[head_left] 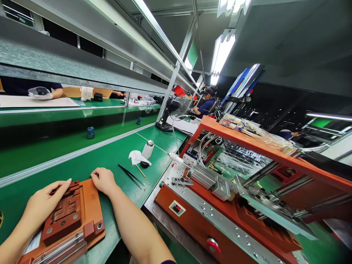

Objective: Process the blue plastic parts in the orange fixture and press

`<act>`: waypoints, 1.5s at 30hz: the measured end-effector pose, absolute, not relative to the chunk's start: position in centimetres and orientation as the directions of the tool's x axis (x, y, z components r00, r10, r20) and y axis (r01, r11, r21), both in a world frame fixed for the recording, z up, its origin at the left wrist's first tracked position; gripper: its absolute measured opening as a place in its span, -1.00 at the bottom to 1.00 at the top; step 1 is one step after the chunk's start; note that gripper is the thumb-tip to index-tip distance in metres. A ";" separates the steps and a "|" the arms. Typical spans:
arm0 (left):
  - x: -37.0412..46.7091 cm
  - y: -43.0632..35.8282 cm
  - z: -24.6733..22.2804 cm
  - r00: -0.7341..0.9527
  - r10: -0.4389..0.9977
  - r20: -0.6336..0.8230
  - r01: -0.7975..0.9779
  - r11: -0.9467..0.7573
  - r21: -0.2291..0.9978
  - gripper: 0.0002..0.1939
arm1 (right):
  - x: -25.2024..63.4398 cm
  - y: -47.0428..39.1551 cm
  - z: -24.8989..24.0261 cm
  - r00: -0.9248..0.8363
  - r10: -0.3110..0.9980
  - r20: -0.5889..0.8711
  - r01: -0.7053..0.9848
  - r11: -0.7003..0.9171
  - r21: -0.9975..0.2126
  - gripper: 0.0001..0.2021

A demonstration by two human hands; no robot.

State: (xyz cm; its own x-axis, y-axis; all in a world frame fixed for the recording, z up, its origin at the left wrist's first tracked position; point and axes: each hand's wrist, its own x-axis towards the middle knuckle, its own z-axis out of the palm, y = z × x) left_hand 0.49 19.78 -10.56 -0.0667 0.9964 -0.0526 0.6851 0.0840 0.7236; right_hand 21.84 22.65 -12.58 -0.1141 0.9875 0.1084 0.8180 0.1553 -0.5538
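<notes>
An orange-brown jig plate (pixel 93 200) lies tilted in view on the green bench at the lower left. On it sits a darker block (pixel 64 216) with stepped slots and round metal inserts; a clear cover with metal rods is at its near end. My left hand (pixel 45 201) grips the jig's left side, thumb along the block's far corner, its other fingers partly hidden. At the far right corner, my right hand (pixel 103 180) has its fingers curled over the plate's edge. Black tweezers (pixel 131 176) lie right of that hand.
A white bottle (pixel 147 149), white tissue (pixel 135 157), black cap (pixel 144 164) and short stick (pixel 140 171) are beyond the tweezers. An orange-framed machine (pixel 192 220) with a red button (pixel 213 245) fills the right. A fan (pixel 176 106) stands behind; co-workers sit farther off.
</notes>
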 end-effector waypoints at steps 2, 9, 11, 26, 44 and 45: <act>0.5 19.7 -10.5 -0.067 0.997 -0.034 0.687 0.071 0.724 -0.52 | 21.9 22.7 -12.6 -0.113 0.988 0.108 0.816 0.154 -0.557 -0.80; 0.4 19.7 -10.5 -0.066 0.996 -0.063 0.691 0.091 0.717 -0.52 | 22.0 22.6 -12.7 -0.106 0.988 0.111 0.809 0.151 -0.569 -0.77; 0.4 19.7 -10.6 -0.063 0.995 -0.071 0.691 0.095 0.716 -0.53 | 22.0 22.6 -12.6 -0.100 0.989 0.113 0.808 0.147 -0.570 -0.77; 1.9 18.8 -10.9 -0.018 0.997 0.069 0.607 -0.044 0.793 -0.53 | 22.4 22.2 -13.0 -0.102 0.985 0.140 0.762 0.168 -0.626 -0.82; 3.0 17.9 -10.7 0.018 0.979 0.202 0.525 -0.181 0.832 -0.60 | 19.4 39.2 -8.8 -0.174 0.971 0.162 0.830 0.233 -0.506 -0.62; 3.1 17.9 -10.7 0.015 0.980 0.198 0.522 -0.176 0.834 -0.60 | 18.7 40.6 -8.3 -0.181 0.968 0.174 0.837 0.244 -0.489 -0.57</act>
State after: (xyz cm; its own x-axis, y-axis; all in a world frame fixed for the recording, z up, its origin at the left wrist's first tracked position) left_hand 3.10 17.86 -10.67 0.0146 0.9801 0.1980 0.5222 -0.1763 0.8344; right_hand 18.70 40.64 -8.26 -0.1809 0.9680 0.1738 0.8374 0.2443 -0.4890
